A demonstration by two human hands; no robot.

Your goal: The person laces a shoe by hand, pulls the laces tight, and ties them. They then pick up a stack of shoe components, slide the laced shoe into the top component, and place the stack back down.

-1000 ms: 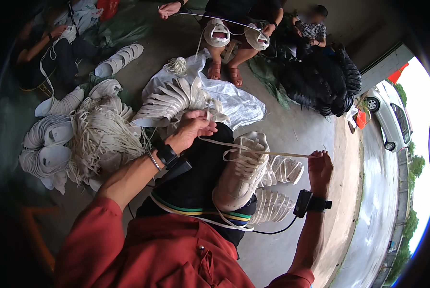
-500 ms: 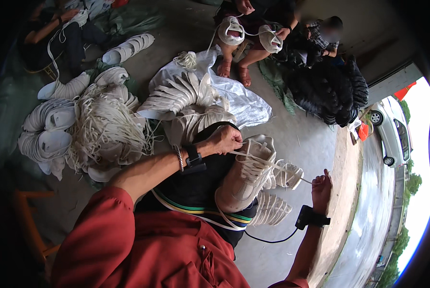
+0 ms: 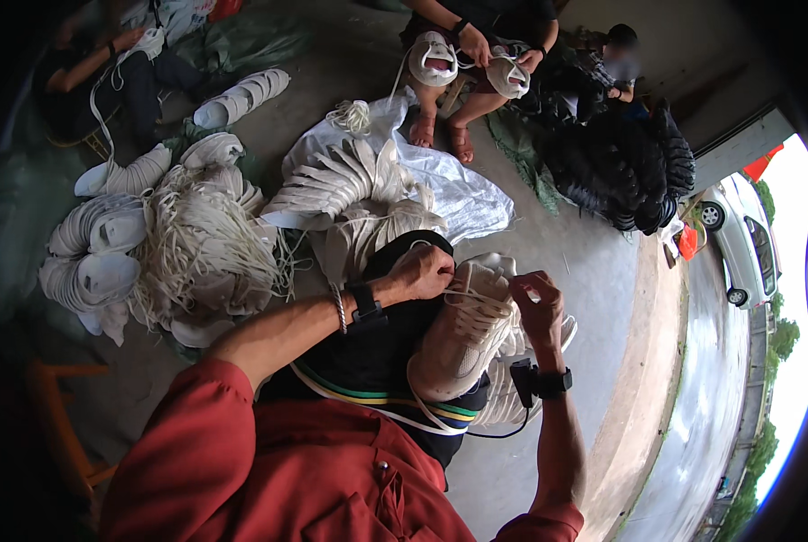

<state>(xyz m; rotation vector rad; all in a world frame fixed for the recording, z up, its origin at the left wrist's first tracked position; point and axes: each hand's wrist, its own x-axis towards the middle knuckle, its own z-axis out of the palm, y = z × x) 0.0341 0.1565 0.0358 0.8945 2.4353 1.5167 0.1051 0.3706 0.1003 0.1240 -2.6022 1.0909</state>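
Observation:
A cream shoe upper (image 3: pixel 458 348) rests over my knee, its opening away from me. A pale shoelace (image 3: pixel 478 316) criss-crosses its front. On the left of the top eyelets, my left hand (image 3: pixel 425 271) is closed in a pinch on the shoelace. My right hand (image 3: pixel 539 307) is closed too, fingers pinched together at the upper's right edge. The lace between its fingertips is mostly hidden. Beside and beneath this upper, more stacked cream uppers (image 3: pixel 503 397) show, partly covered by my right wrist.
Left of me lie a heap of loose laces (image 3: pixel 210 244) and stacked white uppers (image 3: pixel 92 271). More uppers (image 3: pixel 341 185) lie by a white plastic sheet (image 3: pixel 467 203). A person (image 3: pixel 476 45) opposite laces shoes on their knees. Black uppers (image 3: pixel 612 167) are piled at the back right; an orange stool (image 3: pixel 61 425) stands left.
My right hand has moved left and up from far out on the right to the shoe upper's edge. The lace stretched between my hands is no longer taut. My left hand stays near the eyelets.

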